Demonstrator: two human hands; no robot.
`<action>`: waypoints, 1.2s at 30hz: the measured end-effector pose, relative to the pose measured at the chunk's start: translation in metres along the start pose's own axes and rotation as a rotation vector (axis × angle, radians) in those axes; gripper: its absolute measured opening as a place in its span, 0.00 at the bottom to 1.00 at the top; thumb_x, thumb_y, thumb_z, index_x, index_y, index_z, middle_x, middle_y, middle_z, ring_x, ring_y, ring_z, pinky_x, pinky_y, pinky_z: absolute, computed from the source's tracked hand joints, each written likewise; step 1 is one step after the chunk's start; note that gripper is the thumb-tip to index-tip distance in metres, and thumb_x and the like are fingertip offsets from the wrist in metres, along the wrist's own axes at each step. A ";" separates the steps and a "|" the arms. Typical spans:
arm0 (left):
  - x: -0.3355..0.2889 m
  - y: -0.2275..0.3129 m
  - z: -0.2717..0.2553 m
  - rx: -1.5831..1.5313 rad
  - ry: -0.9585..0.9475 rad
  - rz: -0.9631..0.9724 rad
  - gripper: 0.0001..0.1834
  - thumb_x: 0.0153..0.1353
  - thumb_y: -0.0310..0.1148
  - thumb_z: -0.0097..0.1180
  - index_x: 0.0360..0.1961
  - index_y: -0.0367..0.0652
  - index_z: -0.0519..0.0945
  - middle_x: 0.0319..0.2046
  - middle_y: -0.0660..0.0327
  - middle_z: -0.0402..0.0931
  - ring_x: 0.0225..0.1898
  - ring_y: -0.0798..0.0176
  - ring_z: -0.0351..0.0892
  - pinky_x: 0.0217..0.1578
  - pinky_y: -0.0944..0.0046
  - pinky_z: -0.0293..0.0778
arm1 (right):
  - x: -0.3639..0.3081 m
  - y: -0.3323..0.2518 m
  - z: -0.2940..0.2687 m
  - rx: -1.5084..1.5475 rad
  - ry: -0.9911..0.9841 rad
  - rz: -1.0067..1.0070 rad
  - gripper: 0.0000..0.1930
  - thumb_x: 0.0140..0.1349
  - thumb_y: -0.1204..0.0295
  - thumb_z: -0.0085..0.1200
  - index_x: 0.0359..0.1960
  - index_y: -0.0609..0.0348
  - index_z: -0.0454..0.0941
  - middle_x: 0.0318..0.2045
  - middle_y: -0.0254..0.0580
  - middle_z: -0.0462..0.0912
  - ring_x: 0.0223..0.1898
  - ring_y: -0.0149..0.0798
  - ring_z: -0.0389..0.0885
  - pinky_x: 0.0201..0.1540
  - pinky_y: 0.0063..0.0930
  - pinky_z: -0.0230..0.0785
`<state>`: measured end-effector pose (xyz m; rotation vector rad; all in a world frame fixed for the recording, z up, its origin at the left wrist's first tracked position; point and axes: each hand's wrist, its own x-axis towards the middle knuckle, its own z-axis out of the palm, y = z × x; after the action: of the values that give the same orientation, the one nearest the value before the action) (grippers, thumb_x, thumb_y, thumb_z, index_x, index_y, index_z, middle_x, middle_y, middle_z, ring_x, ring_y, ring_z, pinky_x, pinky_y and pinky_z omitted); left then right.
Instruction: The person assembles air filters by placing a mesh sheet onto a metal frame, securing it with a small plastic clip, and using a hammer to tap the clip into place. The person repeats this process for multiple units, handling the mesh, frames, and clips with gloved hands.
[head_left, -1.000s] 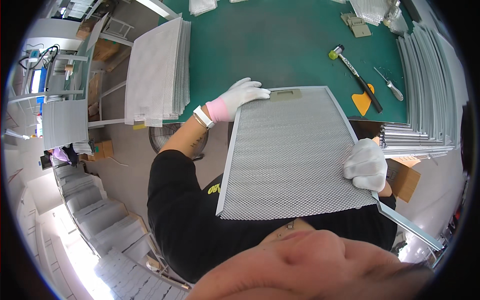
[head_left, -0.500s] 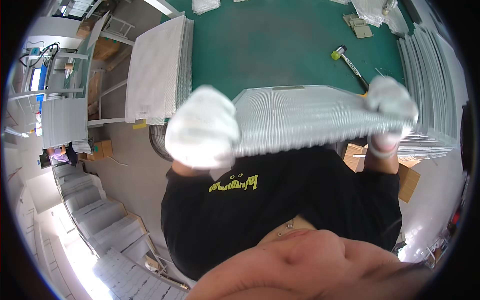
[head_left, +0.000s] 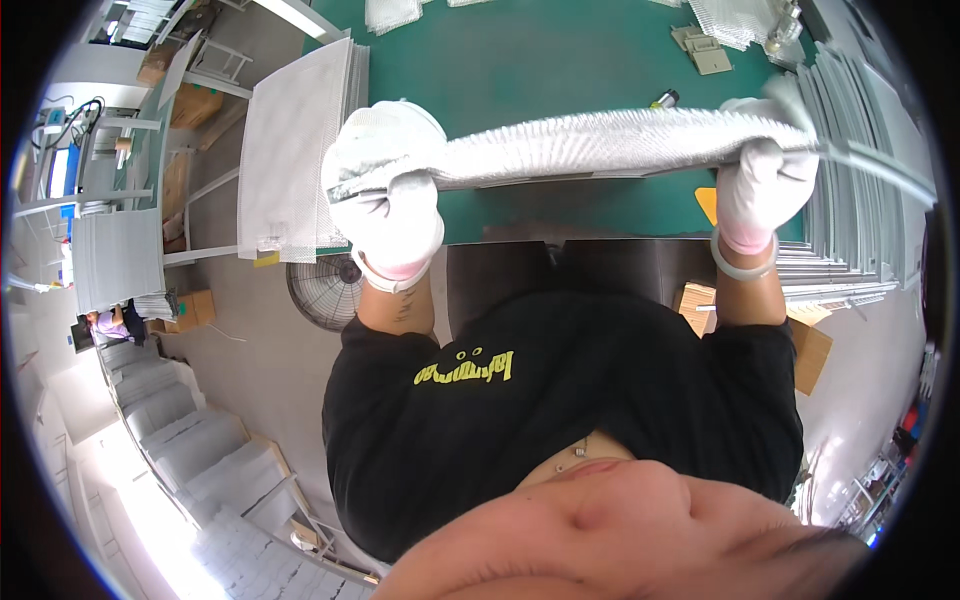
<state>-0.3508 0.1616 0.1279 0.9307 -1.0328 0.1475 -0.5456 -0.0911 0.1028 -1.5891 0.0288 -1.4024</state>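
Note:
A silvery pleated mesh panel [head_left: 580, 145], looking like a filter sheet, is held up edge-on across the front of the green table. My left hand [head_left: 392, 205], in a white glove, is closed round its left end, thumb on the near side. At the other end my right hand [head_left: 765, 190], also gloved in white, grips the panel with curled fingers. A pale narrow strip [head_left: 880, 172] stretches out to the right beside that hand; whether I hold it I cannot tell. Behind the panel shows the head of a hammer [head_left: 665, 99], its handle mostly hidden.
The green table [head_left: 520, 60] carries a stack of white mesh panels [head_left: 295, 150] at left and a stack of framed panels [head_left: 850, 215] at right. Beige plates [head_left: 705, 50] lie at the far right. A floor fan [head_left: 325, 290] stands below the left edge. Another person [head_left: 115, 320] is far left.
Both hands have moved away from my body with the panel, which has tipped from showing its broad pleated face to nearly edge-on. It now covers most of the hammer.

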 end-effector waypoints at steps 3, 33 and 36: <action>0.010 -0.006 0.006 0.037 -0.014 0.035 0.09 0.57 0.17 0.48 0.37 0.36 0.77 0.34 0.55 0.77 0.36 0.61 0.77 0.37 0.64 0.74 | 0.026 -0.017 0.028 -0.037 0.109 -0.083 0.41 0.56 0.79 0.67 0.70 0.64 0.57 0.41 0.50 0.82 0.37 0.35 0.80 0.42 0.26 0.75; 0.022 -0.007 0.012 0.218 0.255 0.118 0.35 0.51 0.16 0.67 0.61 0.38 0.66 0.46 0.55 0.76 0.40 0.68 0.78 0.43 0.68 0.76 | 0.136 -0.085 0.072 -0.449 -1.201 -0.425 0.22 0.60 0.76 0.58 0.58 0.57 0.78 0.44 0.47 0.85 0.44 0.47 0.83 0.49 0.33 0.75; 0.018 -0.007 0.023 0.186 0.384 0.117 0.36 0.49 0.15 0.70 0.59 0.37 0.68 0.44 0.54 0.78 0.39 0.67 0.79 0.43 0.66 0.77 | 0.140 -0.088 0.074 -0.411 -1.273 -0.387 0.24 0.58 0.80 0.57 0.58 0.58 0.78 0.40 0.48 0.83 0.41 0.48 0.82 0.46 0.35 0.74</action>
<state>-0.3528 0.1349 0.1421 0.9628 -0.7236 0.5078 -0.4901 -0.0799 0.2746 -2.6772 -0.8163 -0.4135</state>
